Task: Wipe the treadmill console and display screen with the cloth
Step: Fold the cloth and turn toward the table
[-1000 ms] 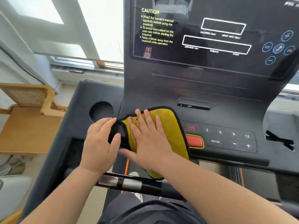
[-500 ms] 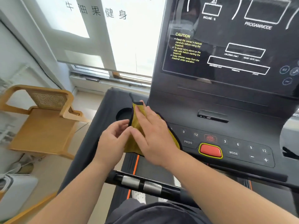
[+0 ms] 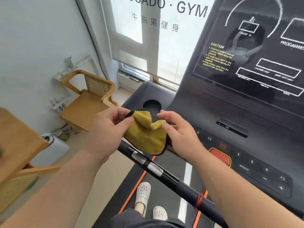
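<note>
Cloth (image 3: 144, 134) pinched between left hand (image 3: 107, 134) and right hand (image 3: 181, 134) over dark console (image 3: 205, 109); wooden chair (image 3: 87, 109) near window (image 3: 148, 46).

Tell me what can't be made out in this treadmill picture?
Head view:
The display screen: right part cut off by the picture's edge.
The caution text: blurred, mostly unreadable.
The left buttons: partly hidden behind the right hand.
The cloth: far side hidden, bunched between left hand and right hand.
</note>
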`<move>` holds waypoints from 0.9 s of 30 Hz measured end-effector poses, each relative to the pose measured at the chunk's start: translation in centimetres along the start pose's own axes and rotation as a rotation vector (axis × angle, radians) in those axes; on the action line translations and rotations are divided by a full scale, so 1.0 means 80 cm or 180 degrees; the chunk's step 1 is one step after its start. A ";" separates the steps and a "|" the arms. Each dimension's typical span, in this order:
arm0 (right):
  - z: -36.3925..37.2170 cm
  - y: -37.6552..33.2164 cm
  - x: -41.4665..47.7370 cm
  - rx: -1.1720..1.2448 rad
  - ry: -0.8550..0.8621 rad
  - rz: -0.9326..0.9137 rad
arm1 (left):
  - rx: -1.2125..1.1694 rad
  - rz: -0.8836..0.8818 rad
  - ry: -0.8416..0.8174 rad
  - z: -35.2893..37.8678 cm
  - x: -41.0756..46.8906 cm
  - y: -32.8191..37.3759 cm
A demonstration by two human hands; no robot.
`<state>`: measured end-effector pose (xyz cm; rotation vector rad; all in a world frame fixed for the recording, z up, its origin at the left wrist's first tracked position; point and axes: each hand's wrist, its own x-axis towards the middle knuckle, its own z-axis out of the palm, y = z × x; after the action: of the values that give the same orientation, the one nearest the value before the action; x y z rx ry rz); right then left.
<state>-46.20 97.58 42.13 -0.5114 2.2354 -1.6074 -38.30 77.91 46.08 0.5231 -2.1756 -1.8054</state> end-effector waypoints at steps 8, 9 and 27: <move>0.098 0.015 -0.045 0.0036 -0.0606 0.0898 | 0.0440 0.0012 0.0559 -0.081 -0.107 0.015; 0.115 0.016 -0.055 0.0016 -0.0754 0.0967 | 0.0414 0.0020 0.0686 -0.093 -0.122 0.017; 0.432 -0.059 -0.219 0.0280 -0.1271 0.0816 | 0.0021 -0.0619 0.2685 -0.434 -0.409 -0.110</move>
<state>-14.12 75.88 37.27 -0.4535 1.8428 -1.3317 6.78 60.05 44.90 1.2562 -1.5707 -1.2877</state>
